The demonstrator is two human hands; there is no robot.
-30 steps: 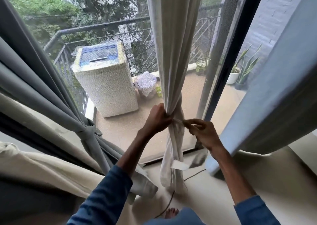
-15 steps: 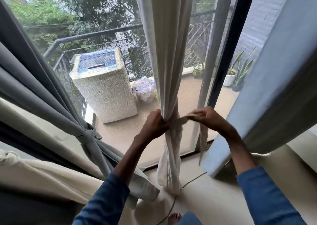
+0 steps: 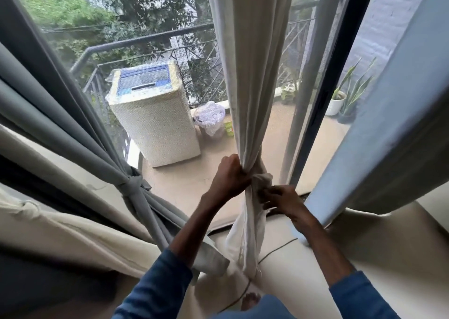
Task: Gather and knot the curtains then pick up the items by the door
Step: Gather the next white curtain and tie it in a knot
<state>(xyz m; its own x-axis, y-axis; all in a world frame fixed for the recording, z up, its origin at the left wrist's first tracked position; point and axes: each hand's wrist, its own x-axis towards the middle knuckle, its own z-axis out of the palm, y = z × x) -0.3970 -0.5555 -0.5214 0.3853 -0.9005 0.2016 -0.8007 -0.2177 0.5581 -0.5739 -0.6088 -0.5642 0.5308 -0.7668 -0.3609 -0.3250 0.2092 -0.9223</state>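
**Cream curtain knot in progress, 1 curtain done**

The cream curtain (image 3: 245, 75) is hanging before the glass door (image 3: 336, 75), and its knot is forming low down. The grey curtain (image 3: 73, 129) at the left is already carrying 1 knot; the blue curtain (image 3: 393, 124) is hanging loose, and the pick-up is not yet begun. The left hand (image 3: 229, 177) is gripping the gathered cloth in a fist. The right hand (image 3: 279, 198) is pinching the tail just beside it.

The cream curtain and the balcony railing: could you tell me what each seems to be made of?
The cream curtain looks like matte woven cloth, perhaps cotton: it falls in soft folds and bunches where the left hand grips it. The balcony railing: likely dark painted metal, thin bars.
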